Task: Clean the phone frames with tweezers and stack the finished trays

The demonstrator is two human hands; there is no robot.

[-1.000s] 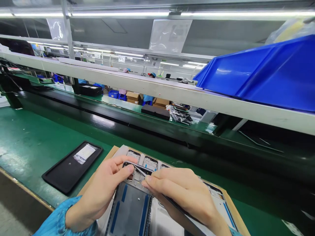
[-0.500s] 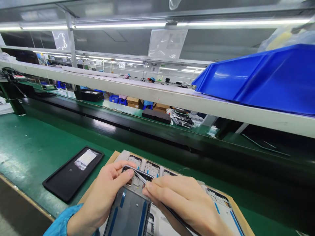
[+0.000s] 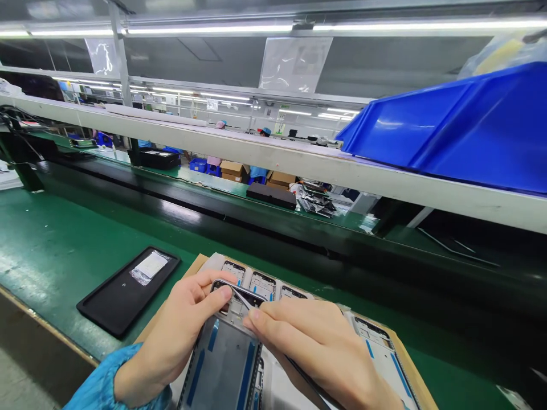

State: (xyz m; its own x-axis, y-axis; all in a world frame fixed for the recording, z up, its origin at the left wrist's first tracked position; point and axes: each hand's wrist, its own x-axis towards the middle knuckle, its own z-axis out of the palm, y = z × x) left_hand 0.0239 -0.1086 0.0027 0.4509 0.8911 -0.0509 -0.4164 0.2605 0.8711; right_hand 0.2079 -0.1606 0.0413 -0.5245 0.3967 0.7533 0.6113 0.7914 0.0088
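My left hand [image 3: 182, 322] grips a phone frame [image 3: 226, 359] by its top left corner, thumb on the inner face and fingers behind the edge. The frame is grey with blue strips along its sides. In my right hand [image 3: 316, 341] is a pair of tweezers [image 3: 241, 297], pinched between thumb and fingers. The pointed metal tip lies at the frame's top edge, close to my left thumb. Whether the tip holds anything is too small to tell. Beneath both hands, several more phone frames [image 3: 262, 285] lie in a pale tray on brown cardboard.
A black tray [image 3: 123, 299] with a small clear bag [image 3: 149, 267] rests on the green bench [image 3: 55, 239] at left. Above the bench runs a white shelf [image 3: 239, 145], with a large blue bin [image 3: 448, 125] at right. Boxes and people show farther back.
The view has tipped slightly downward, so the background sits higher. Both hands keep nearly the same hold, with the tweezer tip still at the frame's top edge.
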